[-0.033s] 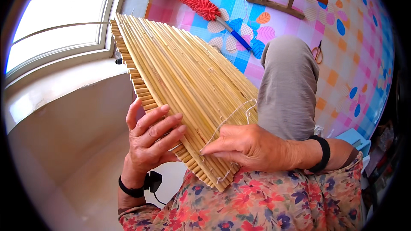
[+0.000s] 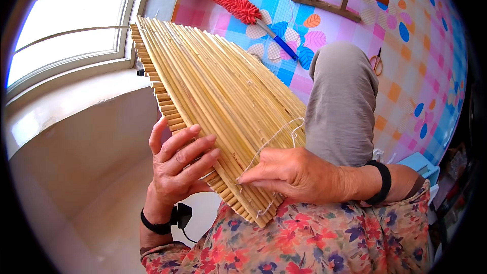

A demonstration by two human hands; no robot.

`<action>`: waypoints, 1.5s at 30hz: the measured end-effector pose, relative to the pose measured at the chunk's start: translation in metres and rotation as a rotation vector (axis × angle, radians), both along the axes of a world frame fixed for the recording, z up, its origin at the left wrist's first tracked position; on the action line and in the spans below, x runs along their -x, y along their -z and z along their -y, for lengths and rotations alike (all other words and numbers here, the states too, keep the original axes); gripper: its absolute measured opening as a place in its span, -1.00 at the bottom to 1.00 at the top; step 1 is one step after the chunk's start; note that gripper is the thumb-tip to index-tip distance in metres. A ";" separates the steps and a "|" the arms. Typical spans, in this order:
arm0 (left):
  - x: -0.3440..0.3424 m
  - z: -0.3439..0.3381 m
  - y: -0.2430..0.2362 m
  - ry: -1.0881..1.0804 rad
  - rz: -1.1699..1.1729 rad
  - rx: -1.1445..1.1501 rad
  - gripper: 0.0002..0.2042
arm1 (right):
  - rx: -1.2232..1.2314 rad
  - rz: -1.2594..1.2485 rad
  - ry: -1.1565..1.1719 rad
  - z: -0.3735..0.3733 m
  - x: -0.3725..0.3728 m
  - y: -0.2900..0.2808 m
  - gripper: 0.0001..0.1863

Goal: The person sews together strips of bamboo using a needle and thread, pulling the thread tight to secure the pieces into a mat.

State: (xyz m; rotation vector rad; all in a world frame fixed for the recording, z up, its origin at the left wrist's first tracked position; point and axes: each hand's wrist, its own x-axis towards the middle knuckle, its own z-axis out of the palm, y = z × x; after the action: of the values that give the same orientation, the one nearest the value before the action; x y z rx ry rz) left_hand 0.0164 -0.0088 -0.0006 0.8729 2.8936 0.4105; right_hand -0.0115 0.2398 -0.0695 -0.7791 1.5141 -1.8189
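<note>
Closest to me, above the floral garment (image 2: 304, 238), the right hand (image 2: 299, 175) had thumb and forefinger pinched together on a white thread (image 2: 264, 146), near the lower corner of the stalk panel (image 2: 218, 81). The left hand (image 2: 178, 165) lay on the side edge, fingers slightly apart; its thumb was hidden, so I could not tell whether it clamped. The panel slanted from the lap toward the window (image 2: 81, 20). I judged it light, stiff along the stalks, rather smooth, and easily cracked if bent; a broad hold at the edge, across several stalks, seemed safest. Farther away lay a red duster (image 2: 231, 1).
</note>
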 end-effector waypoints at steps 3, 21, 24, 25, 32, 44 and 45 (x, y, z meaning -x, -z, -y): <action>0.000 0.000 0.001 -0.010 -0.014 -0.001 -0.51 | -0.004 -0.006 0.004 0.003 0.001 0.001 -0.84; -0.002 0.002 0.004 -0.015 -0.012 -0.028 -0.53 | -0.014 -0.024 -0.015 0.007 0.005 0.002 -0.86; -0.002 0.002 0.005 -0.012 -0.016 -0.035 -0.53 | 0.000 -0.050 -0.016 0.007 0.007 0.002 -0.87; -0.002 0.003 0.005 -0.012 -0.011 -0.031 -0.53 | 0.001 -0.041 -0.022 0.007 0.007 0.001 -0.87; -0.002 0.003 0.004 0.011 -0.020 -0.008 -0.50 | -0.002 -0.034 -0.029 0.007 0.009 0.000 -0.87; -0.001 0.003 0.003 -0.009 0.011 -0.044 -0.55 | -0.012 -0.040 -0.139 0.005 0.016 0.005 -0.78; -0.002 0.002 0.003 -0.012 0.010 -0.044 -0.55 | -0.011 -0.041 -0.142 0.005 0.017 0.005 -0.78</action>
State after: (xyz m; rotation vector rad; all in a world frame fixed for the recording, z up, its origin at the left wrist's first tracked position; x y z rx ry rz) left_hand 0.0179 -0.0109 -0.0040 0.8577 2.8928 0.4796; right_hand -0.0281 0.2349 -0.0747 -0.8998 1.4553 -1.6985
